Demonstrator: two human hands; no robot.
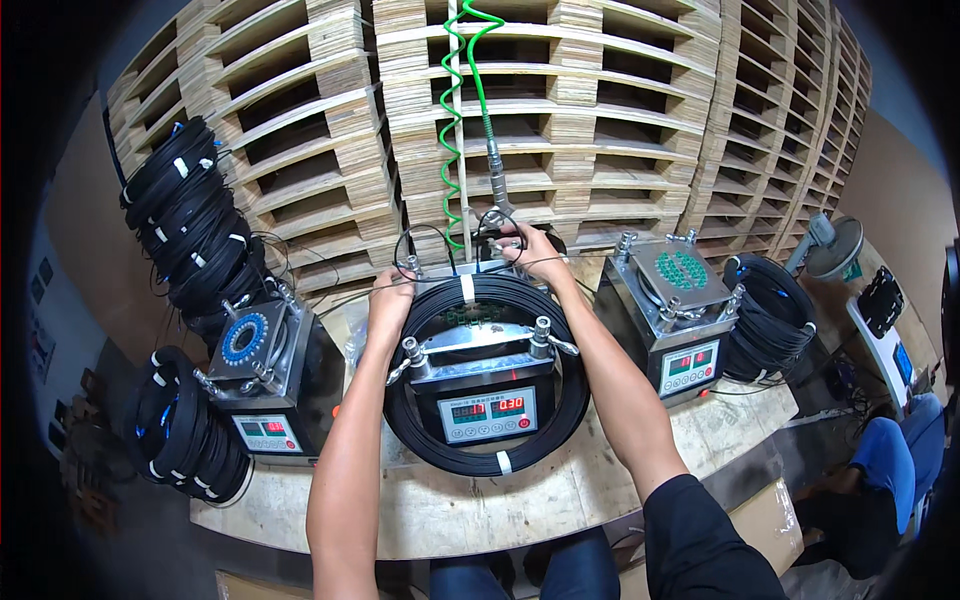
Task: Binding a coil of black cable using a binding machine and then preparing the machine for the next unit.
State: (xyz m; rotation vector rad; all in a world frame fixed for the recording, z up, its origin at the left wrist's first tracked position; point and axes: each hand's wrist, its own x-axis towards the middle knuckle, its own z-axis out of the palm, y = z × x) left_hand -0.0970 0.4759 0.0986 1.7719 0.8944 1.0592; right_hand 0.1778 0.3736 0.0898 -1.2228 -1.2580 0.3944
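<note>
A coil of black cable, bound with white ties, lies around a small metal machine with a lit display, upper plate and clamp posts. My left hand is closed at the machine's back left, on a thin black cable beside a metal post. Behind the coil on the right, my right hand has its fingers drawn together on another length of that cable, close to a metal fitting. Thin cable loops rise near both hands. My fingertips are partly hidden, and the cable ends are too small to make out.
Similar machines stand left and right on the wooden table. Black coils are stacked at far left, with more coils at right. A green air hose hangs before pallets. A person sits at right.
</note>
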